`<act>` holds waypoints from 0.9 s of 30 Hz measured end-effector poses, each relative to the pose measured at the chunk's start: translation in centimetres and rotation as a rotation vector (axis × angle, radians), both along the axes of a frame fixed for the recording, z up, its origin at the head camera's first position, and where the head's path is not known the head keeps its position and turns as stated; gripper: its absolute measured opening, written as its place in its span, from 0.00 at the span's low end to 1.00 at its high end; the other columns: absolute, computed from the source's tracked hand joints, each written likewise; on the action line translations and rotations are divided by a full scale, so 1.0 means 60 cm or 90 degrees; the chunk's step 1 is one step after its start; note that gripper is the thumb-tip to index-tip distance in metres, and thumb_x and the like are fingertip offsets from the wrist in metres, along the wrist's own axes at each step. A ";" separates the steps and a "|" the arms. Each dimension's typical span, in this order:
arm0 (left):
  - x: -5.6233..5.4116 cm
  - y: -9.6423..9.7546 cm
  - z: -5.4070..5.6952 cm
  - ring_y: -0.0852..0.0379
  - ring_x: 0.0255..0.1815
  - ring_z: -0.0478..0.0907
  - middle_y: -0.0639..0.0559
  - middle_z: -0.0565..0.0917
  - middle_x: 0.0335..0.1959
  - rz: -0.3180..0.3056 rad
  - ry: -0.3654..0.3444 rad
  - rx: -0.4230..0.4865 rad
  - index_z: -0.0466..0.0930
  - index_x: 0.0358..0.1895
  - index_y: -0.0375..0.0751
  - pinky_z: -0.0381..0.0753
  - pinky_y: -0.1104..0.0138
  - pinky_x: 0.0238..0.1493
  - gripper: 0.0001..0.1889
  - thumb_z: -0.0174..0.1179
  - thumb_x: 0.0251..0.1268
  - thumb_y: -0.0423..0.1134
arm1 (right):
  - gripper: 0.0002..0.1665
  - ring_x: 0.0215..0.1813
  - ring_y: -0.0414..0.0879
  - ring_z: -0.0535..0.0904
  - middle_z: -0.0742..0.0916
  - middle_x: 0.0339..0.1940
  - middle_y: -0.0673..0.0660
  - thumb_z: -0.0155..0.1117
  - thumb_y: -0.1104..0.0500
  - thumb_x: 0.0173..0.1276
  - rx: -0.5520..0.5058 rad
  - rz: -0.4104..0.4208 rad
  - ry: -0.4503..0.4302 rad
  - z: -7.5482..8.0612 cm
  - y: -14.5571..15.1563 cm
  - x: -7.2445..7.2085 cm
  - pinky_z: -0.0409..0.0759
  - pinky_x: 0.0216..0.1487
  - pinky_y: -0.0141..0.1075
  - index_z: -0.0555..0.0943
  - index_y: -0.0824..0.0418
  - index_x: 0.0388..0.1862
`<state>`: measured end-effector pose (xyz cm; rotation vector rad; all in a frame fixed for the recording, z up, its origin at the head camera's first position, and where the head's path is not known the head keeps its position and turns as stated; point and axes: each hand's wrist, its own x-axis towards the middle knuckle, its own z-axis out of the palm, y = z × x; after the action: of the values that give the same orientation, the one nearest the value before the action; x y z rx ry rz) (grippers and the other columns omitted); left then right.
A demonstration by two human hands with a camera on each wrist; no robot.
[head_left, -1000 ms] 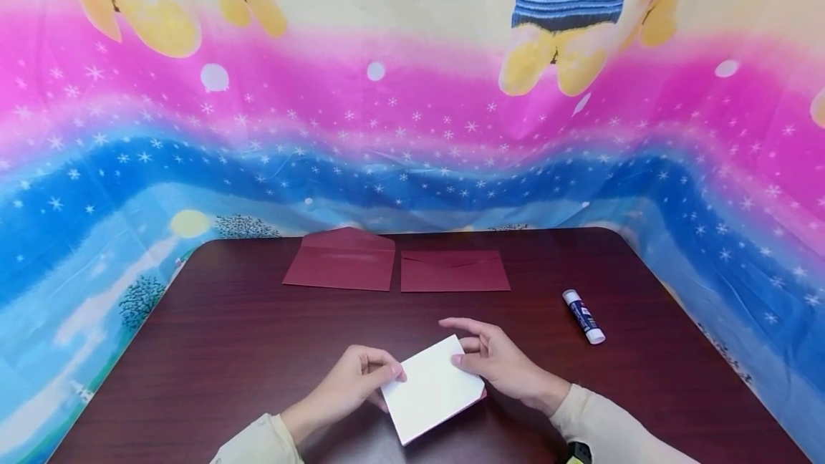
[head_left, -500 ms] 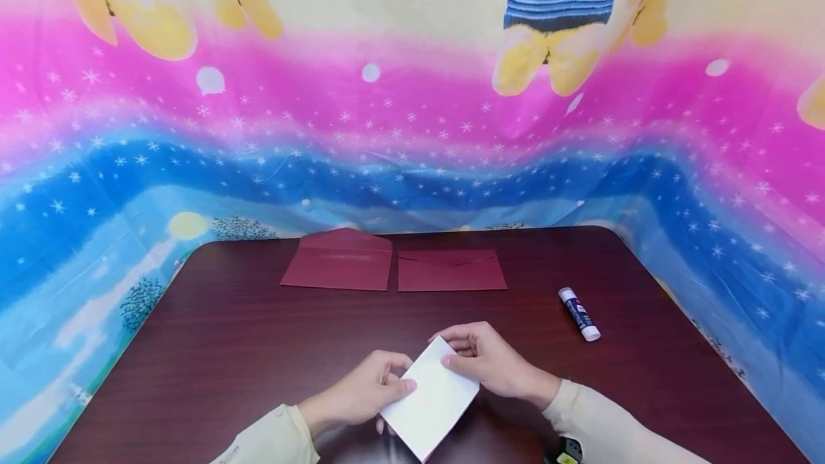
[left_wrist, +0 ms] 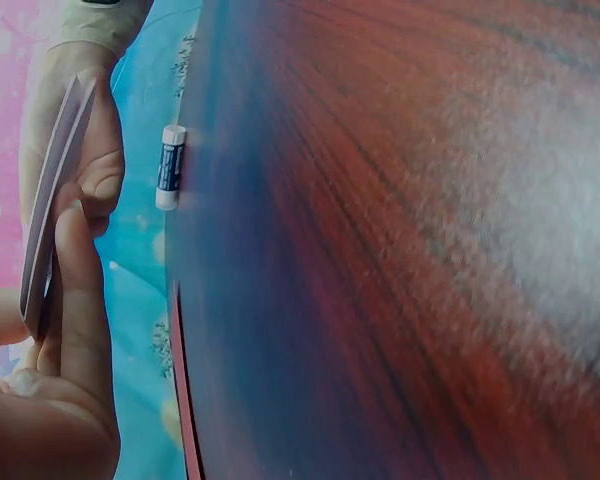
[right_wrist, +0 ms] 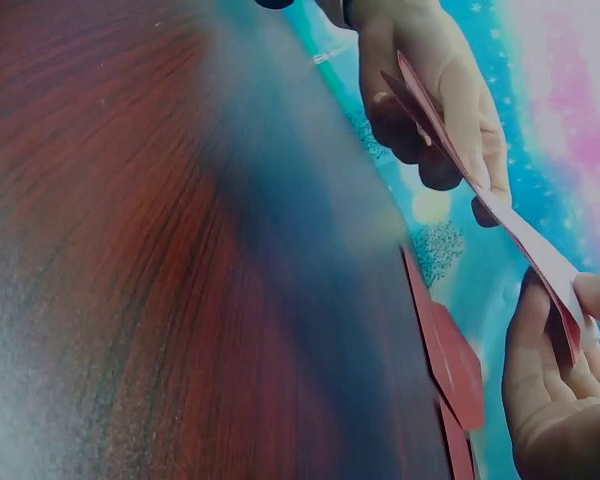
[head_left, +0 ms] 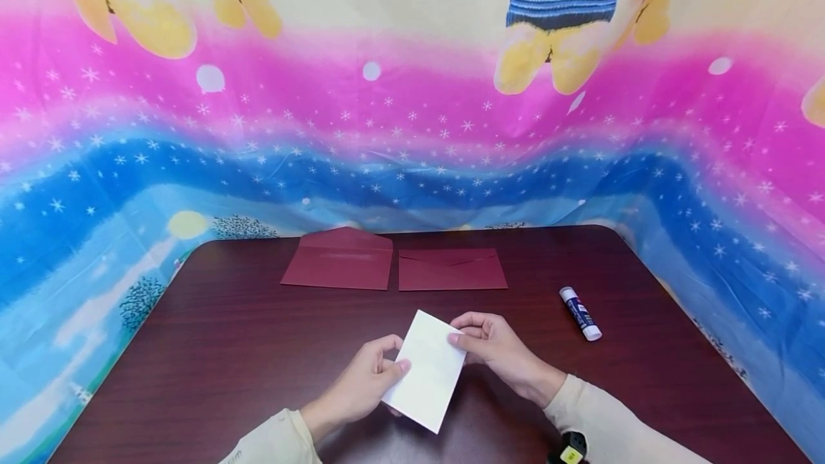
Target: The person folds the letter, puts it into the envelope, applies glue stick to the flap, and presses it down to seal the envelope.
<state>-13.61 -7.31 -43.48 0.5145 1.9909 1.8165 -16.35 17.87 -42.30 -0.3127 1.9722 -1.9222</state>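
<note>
Both hands hold a white card [head_left: 428, 372] up over the near middle of the table, its long side slanting away from the person. My left hand [head_left: 362, 384] pinches the left edge, thumb on the white face and fingers behind. Near the far right corner, my right hand [head_left: 505, 355] grips the card the same way. Seen edge-on in the right wrist view, the folded card [right_wrist: 525, 235] has slightly parted layers, with a reddish underside. The left wrist view also shows two layers spread at the card's [left_wrist: 52, 215] far end.
A dark red envelope [head_left: 338, 268] with its flap raised lies at the table's back edge. Right beside it is a second red envelope [head_left: 453, 274], flap down. A glue stick [head_left: 580, 313] lies at the right. A printed curtain [head_left: 387, 113] surrounds the dark wooden table [head_left: 245, 335].
The card has turned in the hands, first steeply slanted, now more lengthwise, and moved slightly away from the person. The right forefinger, stretched out earlier, is now bent behind the card.
</note>
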 end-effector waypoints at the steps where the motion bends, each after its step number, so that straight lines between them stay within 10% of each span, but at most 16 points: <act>1: 0.000 0.001 -0.001 0.56 0.25 0.86 0.27 0.87 0.33 0.005 0.000 0.003 0.70 0.49 0.27 0.86 0.60 0.22 0.08 0.50 0.77 0.31 | 0.19 0.39 0.40 0.88 0.91 0.40 0.51 0.63 0.61 0.74 -0.005 -0.009 -0.004 0.001 -0.001 0.000 0.87 0.44 0.35 0.74 0.74 0.54; 14: 0.003 0.007 -0.001 0.56 0.24 0.86 0.31 0.88 0.32 0.017 0.006 -0.005 0.67 0.52 0.31 0.85 0.47 0.23 0.08 0.49 0.78 0.33 | 0.09 0.37 0.42 0.88 0.92 0.34 0.53 0.66 0.60 0.71 0.008 -0.078 -0.001 0.008 -0.010 -0.002 0.87 0.42 0.35 0.77 0.64 0.40; 27: 0.004 0.012 -0.011 0.40 0.28 0.89 0.27 0.86 0.34 0.099 -0.016 0.063 0.60 0.57 0.29 0.87 0.49 0.28 0.11 0.45 0.80 0.30 | 0.29 0.46 0.40 0.88 0.91 0.46 0.53 0.62 0.59 0.74 -0.062 -0.009 -0.068 -0.012 -0.030 0.006 0.87 0.51 0.38 0.70 0.76 0.66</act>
<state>-13.40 -6.60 -44.16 0.3718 1.9811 2.0124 -15.99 16.09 -43.00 -0.2163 1.8210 -2.0052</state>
